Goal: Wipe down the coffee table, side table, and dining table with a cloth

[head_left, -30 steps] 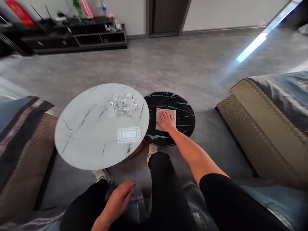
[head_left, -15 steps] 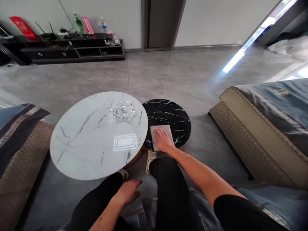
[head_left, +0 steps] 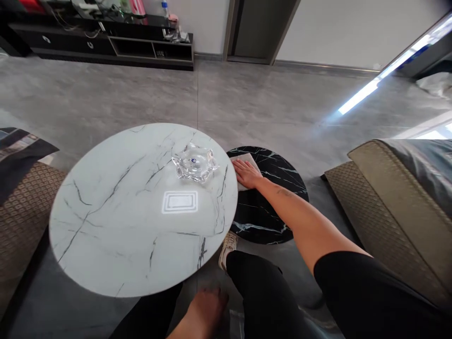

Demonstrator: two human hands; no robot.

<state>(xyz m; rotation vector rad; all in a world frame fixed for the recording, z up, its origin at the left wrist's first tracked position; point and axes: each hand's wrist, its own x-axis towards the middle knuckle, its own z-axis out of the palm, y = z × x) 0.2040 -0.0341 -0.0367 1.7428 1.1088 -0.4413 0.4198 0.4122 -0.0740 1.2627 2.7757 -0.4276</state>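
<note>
My right hand (head_left: 247, 173) lies flat with its fingers stretched on a light beige cloth (head_left: 254, 163), which rests on the round black marbled table (head_left: 261, 212) near the white table's edge. My left hand (head_left: 209, 306) hangs low between my legs, away from both tables; motion blurs its fingers, and no object shows in it. On the larger round white marbled table (head_left: 116, 240) sits a clear star-shaped glass dish (head_left: 194, 162), left of my right hand.
A dark low cabinet (head_left: 70, 44) with bottles and cables stands by the far wall. A beige quilted sofa (head_left: 399, 221) is at the right, another (head_left: 28, 207) at the left. My shoe (head_left: 229, 247) is beside the black table.
My right hand and the cloth have slid from the near part of the black table toward its far left part. The view has shifted, and both tables look larger. My left hand appears lower.
</note>
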